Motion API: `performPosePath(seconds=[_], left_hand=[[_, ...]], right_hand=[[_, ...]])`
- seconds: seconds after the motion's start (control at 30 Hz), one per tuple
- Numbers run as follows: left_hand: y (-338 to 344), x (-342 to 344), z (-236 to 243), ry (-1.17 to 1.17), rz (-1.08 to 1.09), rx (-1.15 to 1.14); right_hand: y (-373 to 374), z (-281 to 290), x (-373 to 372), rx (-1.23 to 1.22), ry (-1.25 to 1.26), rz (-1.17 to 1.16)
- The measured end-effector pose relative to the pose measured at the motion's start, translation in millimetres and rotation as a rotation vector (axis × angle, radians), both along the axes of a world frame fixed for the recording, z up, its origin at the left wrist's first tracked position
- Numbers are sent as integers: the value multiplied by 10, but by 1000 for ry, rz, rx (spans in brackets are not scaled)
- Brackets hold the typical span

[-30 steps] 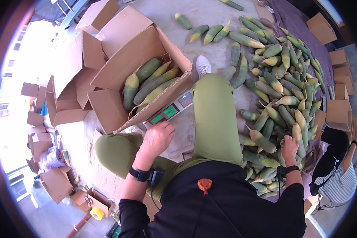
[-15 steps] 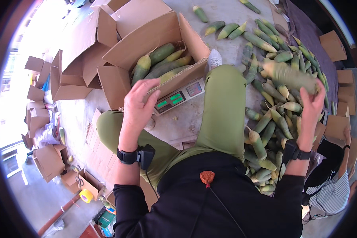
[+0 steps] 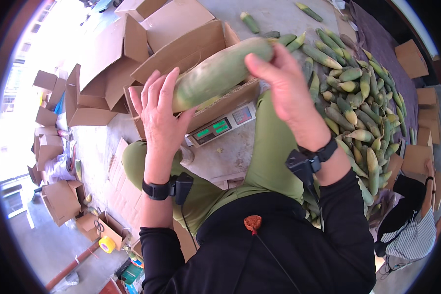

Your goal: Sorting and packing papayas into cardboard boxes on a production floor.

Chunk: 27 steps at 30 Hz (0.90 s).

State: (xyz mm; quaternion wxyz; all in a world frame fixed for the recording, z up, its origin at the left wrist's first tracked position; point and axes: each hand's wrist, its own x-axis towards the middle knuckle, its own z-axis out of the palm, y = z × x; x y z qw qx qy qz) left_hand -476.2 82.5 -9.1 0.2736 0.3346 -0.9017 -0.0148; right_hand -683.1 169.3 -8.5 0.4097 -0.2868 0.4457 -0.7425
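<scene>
A large green radish point(image 3: 215, 73) hangs slantwise above an open cardboard box point(image 3: 181, 41). My right hand point(image 3: 284, 81) grips its upper right end, thumb on the near side. At the lower left end, my left hand point(image 3: 159, 105) cups the tip between thumb and fingers. The radish and my hands hide most of the box's inside. Under the box is a digital scale point(image 3: 220, 126) with lit green displays. Right of my knee spreads a big heap of green radishes point(image 3: 350, 115).
Empty-looking open cartons point(image 3: 100, 68) stand left of the box. Flattened cardboard point(image 3: 125, 179) lies by my left leg. Yellow tape point(image 3: 106, 244) and scissors point(image 3: 99, 225) are at lower left. Another person in a striped top point(image 3: 411, 235) is at the right edge.
My right hand has carried the radish left from the heap to above the box. My left hand has come up against its other end.
</scene>
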Motion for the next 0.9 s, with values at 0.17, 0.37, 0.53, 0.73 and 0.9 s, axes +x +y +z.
performPosePath(seconds=[0.17,0.37,0.53,0.73,0.9], left_hand=[[-52,75,-206,144,-52,430],[-319,126,-397,-237,250,538],[-530,-56,-677,-306,169,610],[-767,-85,-950,3,9,604],[-520,-63,-816,-52,-64,490]], right_hand=[[31,-307,-150,91,87,-5],[795,-1022,-719,318,306,-302],[1996,-2113,-900,906,681,-370],[3020,-2952,-945,1264,723,-409],[3655,-3343,-1437,1377,147,-716]])
